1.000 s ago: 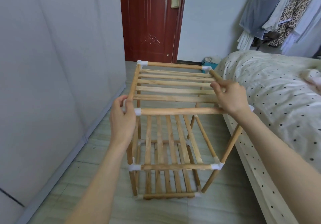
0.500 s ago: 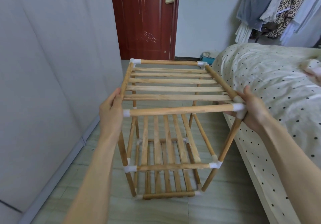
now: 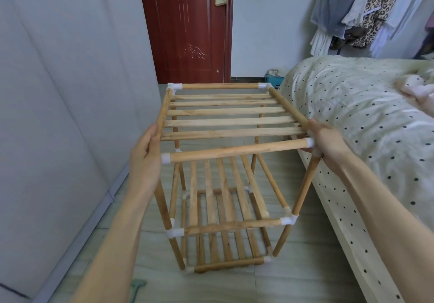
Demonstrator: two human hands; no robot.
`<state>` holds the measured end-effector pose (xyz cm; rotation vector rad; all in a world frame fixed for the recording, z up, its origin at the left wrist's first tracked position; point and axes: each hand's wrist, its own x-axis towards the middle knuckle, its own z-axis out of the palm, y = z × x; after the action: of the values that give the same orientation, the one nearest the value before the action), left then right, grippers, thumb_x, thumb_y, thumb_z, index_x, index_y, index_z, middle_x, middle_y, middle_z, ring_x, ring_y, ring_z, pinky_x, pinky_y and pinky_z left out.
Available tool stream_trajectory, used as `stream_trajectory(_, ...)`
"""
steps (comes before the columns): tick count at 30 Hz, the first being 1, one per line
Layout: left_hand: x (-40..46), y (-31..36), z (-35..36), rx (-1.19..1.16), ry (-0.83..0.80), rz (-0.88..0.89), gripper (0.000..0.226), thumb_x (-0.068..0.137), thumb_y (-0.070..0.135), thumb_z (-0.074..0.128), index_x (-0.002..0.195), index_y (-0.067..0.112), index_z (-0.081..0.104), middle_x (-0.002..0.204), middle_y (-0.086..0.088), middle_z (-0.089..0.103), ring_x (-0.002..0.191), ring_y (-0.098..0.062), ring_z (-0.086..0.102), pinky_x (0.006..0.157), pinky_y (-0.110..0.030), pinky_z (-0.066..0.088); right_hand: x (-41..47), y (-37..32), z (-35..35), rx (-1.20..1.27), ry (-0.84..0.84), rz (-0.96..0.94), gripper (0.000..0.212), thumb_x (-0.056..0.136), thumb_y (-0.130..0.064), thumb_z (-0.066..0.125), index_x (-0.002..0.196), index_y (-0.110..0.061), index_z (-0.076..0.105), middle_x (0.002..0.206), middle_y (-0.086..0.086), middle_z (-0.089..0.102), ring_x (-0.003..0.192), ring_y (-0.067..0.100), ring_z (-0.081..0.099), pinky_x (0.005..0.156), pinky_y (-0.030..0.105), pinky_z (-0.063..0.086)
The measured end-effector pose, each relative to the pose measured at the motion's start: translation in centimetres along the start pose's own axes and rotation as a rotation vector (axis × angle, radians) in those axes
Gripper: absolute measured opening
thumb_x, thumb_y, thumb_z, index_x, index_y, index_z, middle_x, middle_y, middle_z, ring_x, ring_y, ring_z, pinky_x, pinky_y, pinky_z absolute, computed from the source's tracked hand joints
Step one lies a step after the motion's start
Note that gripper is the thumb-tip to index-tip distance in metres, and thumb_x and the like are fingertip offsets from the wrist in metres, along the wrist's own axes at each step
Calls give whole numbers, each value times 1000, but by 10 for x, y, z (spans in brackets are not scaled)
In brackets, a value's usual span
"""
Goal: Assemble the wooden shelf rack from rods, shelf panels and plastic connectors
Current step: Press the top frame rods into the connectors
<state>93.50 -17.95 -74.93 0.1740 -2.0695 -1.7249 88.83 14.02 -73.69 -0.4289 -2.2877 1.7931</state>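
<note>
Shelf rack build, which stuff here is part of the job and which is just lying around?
Job: shelf rack, left hand and right hand gripping its top near corners.
Lying about: bed, door, hanging clothes.

A pale grey wardrobe front [image 3: 58, 96] fills the left side, with a dark handle near its top. At the far end stands a dark red wooden door [image 3: 185, 27] with a carved panel, something pale hanging at its upper right edge. Right of it is a plain white wall [image 3: 270, 25]. Clothes [image 3: 371, 9], 1 leopard-printed, hang at the far right. A bed [image 3: 352, 119] with cream, black-dotted bedding runs along the right. The floor [image 3: 293, 279] is light grey tile
</note>
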Motion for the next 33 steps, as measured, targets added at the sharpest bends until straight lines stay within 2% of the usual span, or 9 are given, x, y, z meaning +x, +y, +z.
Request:
stream_trajectory(3,-4,-1,-4,-44,-23,-22,38,102,19,37,139,22,44,141,8,45,128,-12,45,112,-33,32,-6,-4,6,-173,133,-40,34,99,-29,36,112,-5,56,78,8,51,67,22,49,62,31,43)
stream_trajectory(5,-9,-1,-4,-44,-44,-21,38,102,18,35,138,23,44,141,6,46,127,-14,46,110,-33,34,-15,-2,15,-194,271,-51,40,97,-28,40,129,-5,49,113,14,57,101,30,56,89,39,47)
stream_trajectory(10,-21,3,-2,-1,-71,43,39,102,12,31,138,20,43,145,7,41,129,-2,36,106,-17,26,-68,-2,56,-83,335,-78,77,97,-28,47,148,-2,-4,156,18,-11,145,29,-4,118,37,5)
stream_trajectory(15,-50,9,-3,132,-169,135,40,101,12,31,138,19,43,153,13,24,138,-1,23,115,-24,18,-76,-9,83,10,232,-45,82,96,-16,46,145,-1,-18,152,10,-31,146,27,1,115,30,11)
stream_trajectory(19,-76,11,1,508,-260,369,49,96,43,34,138,20,45,151,11,30,137,-6,30,113,-27,20,-59,-20,57,-51,241,-26,65,95,-18,45,148,-6,11,157,13,8,138,31,25,111,39,25)
stream_trajectory(22,-81,14,6,650,-315,594,61,90,52,27,129,15,56,136,3,52,126,-12,47,103,-23,32,-58,-25,41,-41,203,40,41,95,-27,48,132,-10,39,118,14,54,107,30,55,97,45,46)
stream_trajectory(26,-64,18,11,686,-428,794,56,89,51,31,123,16,61,116,5,55,111,-12,44,89,-33,42,-94,-21,53,186,35,129,19,97,-21,46,108,-8,54,88,5,56,88,21,58,90,41,51)
stream_trajectory(29,-46,15,13,696,-534,741,70,79,70,26,127,28,55,123,9,44,118,-9,31,91,-26,20,-138,-19,69,239,-148,173,22,98,-26,46,108,-8,52,93,8,61,87,20,60,83,36,52)
stream_trajectory(33,-33,9,15,699,-488,571,106,56,96,17,126,24,51,126,7,39,123,-13,32,109,-36,22,-159,-10,83,322,-241,167,28,99,-26,41,121,-10,45,106,14,65,96,25,64,91,41,51)
